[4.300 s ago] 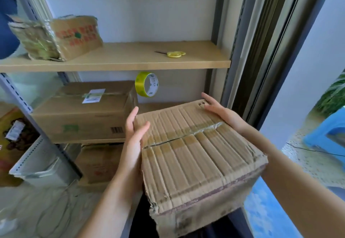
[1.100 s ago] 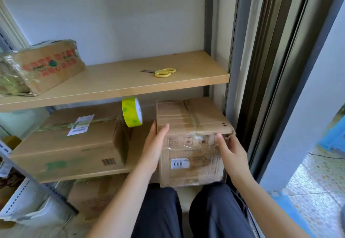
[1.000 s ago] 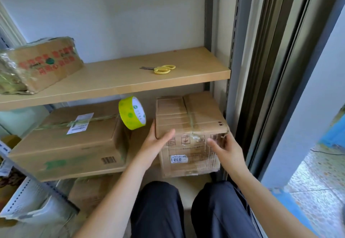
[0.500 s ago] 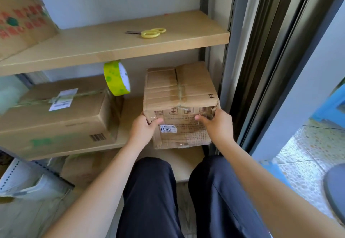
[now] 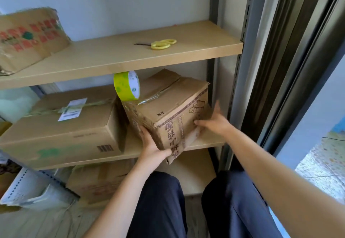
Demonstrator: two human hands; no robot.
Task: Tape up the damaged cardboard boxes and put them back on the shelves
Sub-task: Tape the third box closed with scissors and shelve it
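A taped, creased cardboard box (image 5: 168, 105) sits on the middle shelf (image 5: 205, 142) at its right end, turned at an angle with one corner over the front edge. My left hand (image 5: 151, 144) holds the box's lower left front corner, fingers curled under it. My right hand (image 5: 214, 120) lies against the box's right face with the fingers straight. A roll of yellow-green tape (image 5: 127, 86) stands on edge between this box and a larger one.
A large flat box with a white label (image 5: 61, 125) fills the left of the middle shelf. Yellow scissors (image 5: 160, 44) and a crumpled printed box (image 5: 28, 38) lie on the upper shelf (image 5: 119, 58). Another box (image 5: 97, 181) sits below. A metal upright (image 5: 240, 69) stands right.
The box has been turned on the middle shelf, so its corner now faces me. My left hand dropped to the lower corner and my right hand moved to the right face.
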